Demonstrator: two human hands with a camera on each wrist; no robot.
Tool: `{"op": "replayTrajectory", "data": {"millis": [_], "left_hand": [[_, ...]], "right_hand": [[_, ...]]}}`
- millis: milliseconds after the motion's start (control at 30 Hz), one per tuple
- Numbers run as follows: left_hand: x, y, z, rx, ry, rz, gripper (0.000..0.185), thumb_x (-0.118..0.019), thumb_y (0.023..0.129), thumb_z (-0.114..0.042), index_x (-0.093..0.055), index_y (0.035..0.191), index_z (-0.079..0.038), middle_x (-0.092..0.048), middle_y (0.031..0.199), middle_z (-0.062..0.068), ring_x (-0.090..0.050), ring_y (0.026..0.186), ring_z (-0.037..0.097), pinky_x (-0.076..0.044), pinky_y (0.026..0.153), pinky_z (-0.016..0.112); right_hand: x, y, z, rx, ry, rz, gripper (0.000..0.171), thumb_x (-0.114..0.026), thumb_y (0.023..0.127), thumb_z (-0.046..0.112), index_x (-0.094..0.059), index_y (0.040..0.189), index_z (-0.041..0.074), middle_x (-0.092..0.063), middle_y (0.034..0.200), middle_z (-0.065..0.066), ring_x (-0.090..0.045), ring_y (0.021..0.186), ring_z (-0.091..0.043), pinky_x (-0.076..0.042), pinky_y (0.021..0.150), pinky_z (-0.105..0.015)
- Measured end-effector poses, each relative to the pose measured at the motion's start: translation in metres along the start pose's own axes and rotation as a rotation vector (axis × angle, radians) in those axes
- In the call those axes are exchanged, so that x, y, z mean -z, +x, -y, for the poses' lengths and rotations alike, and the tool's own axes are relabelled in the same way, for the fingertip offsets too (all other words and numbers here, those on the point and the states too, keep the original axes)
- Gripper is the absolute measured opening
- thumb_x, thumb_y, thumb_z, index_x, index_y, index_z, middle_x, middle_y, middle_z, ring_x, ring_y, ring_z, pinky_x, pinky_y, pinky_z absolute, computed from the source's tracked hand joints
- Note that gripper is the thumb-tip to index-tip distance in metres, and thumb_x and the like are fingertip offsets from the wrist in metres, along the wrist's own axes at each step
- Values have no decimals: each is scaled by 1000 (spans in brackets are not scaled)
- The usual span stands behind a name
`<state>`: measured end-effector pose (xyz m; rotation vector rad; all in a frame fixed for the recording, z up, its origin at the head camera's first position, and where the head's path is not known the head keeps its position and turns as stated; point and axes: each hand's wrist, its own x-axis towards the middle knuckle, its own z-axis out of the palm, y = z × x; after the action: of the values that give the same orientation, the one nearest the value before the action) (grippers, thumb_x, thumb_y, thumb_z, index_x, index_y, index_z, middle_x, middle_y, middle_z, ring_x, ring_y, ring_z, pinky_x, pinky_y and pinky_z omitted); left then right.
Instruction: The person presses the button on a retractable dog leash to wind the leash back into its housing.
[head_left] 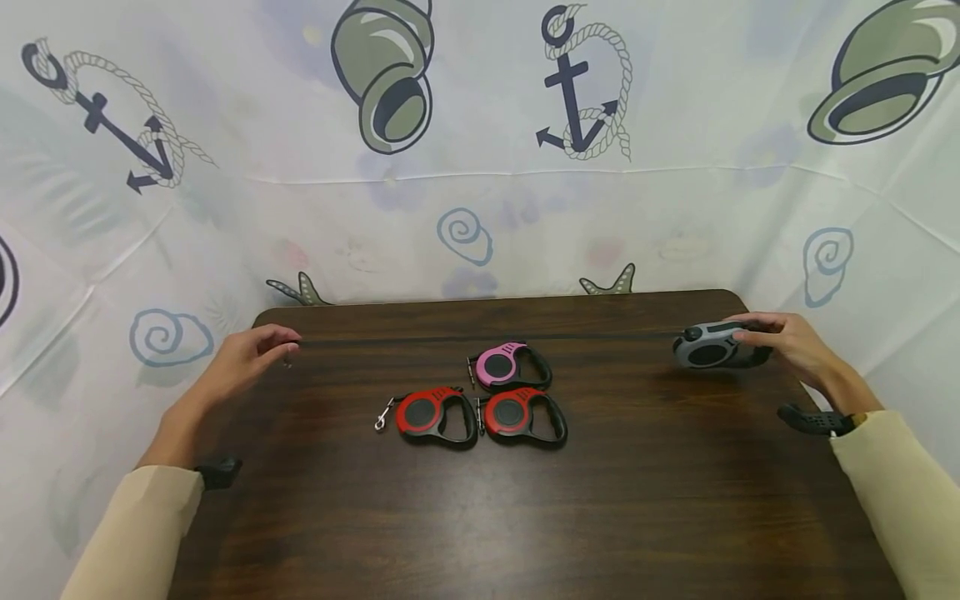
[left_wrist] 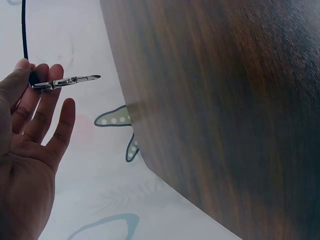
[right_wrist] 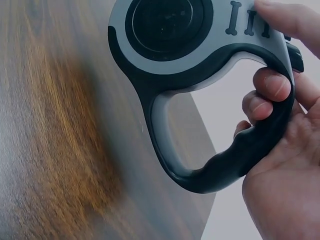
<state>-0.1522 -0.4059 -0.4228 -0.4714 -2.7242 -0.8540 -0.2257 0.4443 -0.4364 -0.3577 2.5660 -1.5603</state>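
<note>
My right hand grips the handle of a grey and black retractable dog leash, held above the table's right side. In the right wrist view, fingers curl through the handle loop and the thumb lies on the grey casing. A thin dark leash cord stretches across the table from it to my left hand. There, thumb and fingertips pinch the cord's end, beside a silver metal clip in the left wrist view. Two red leashes and a pink leash lie between the hands.
The dark brown wooden table has rounded far corners. A white curtain printed with anchors, shells and starfish hangs behind it and along both sides. Another silver clip extends from the left red leash.
</note>
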Motion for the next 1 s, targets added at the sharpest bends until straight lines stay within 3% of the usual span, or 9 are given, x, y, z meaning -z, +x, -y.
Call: {"op": "replayTrajectory", "data": {"millis": [200,500,700,1000], "left_hand": [[-4,6,-5,-28,6,1,14,-75,98,-5,-74,112,-1,-77,94,11,-63,73,19,-45,66,14],[-10,13,-12,-61,-11,6,14,-76,96,-1,-75,110,-1,-77,93,9,-57,71,10,-45,63,15],[-15,16,-14,-66,7,15,14,-77,96,-2,-75,110,-1,-77,93,9,-58,71,10,-46,63,16],[-21,20,-24,-81,-30,2,14,-76,97,-3,-76,111,-1,-78,94,11,-68,76,24,-48,67,14]], "right_hand": [[-6,1,8,10,-82,16,37,-67,105,12,-65,139,-2,-71,112,18,-61,99,-9,-47,86,-26],[-19,4,19,25,-122,-19,37,-69,103,11,-66,137,-3,-71,105,13,-62,94,-19,-51,78,-32],[-25,5,24,78,-63,19,33,-67,103,8,-67,135,-4,-70,107,11,-63,93,-17,-53,78,-31],[-39,9,33,124,9,36,30,-69,101,3,-69,131,-5,-72,108,10,-67,90,-16,-56,77,-29]]}}
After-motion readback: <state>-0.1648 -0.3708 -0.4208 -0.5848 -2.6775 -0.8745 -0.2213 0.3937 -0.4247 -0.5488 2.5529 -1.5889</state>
